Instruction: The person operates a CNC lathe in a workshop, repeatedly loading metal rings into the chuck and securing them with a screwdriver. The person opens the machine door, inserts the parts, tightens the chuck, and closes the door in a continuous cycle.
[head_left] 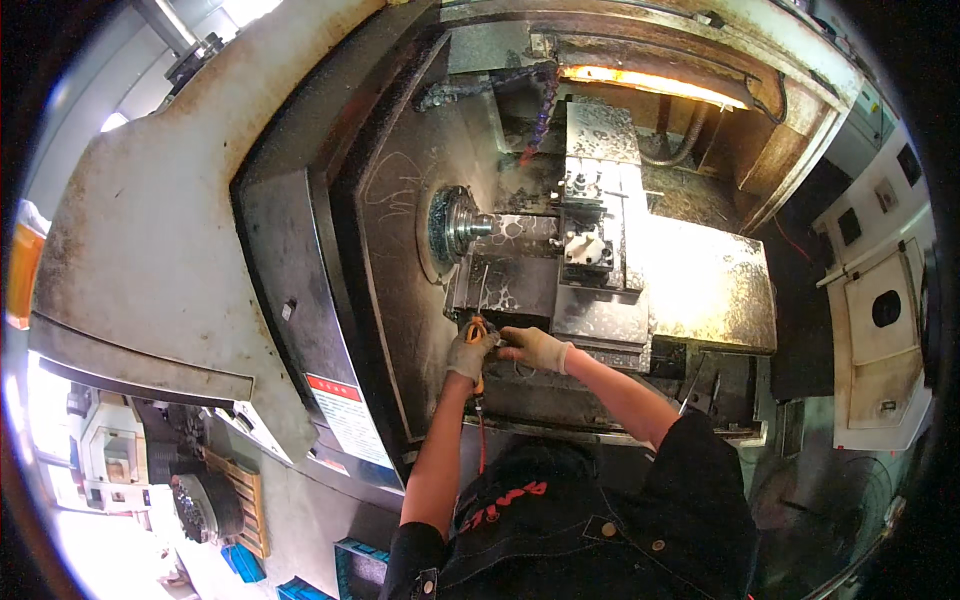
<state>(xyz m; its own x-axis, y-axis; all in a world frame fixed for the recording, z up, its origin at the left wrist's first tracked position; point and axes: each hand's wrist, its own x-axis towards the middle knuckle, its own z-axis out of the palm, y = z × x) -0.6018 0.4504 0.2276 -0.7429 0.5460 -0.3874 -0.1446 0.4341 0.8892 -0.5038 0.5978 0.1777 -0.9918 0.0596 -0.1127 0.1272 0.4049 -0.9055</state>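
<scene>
My left hand [468,354], in a pale work glove, is closed around an orange air blow gun [475,328]. Its long thin nozzle [484,288] points away from me, and a red hose [482,450] hangs below. My right hand [540,350], also gloved, reaches in from the right. Its fingers are bent in beside the left hand, at a small greyish piece too small to name. Both hands are at the front of an opened lathe, nearer than its chuck [440,235]. A shiny round metal part [475,225] sticks out from the chuck.
Right of the chuck stands the tool post [586,248] on its wet carriage [600,312]. A bright metal cover [712,285] extends rightward. A segmented coolant hose [545,110] hangs above, near a glowing lamp [650,84]. The machine's door [290,240] stands at left.
</scene>
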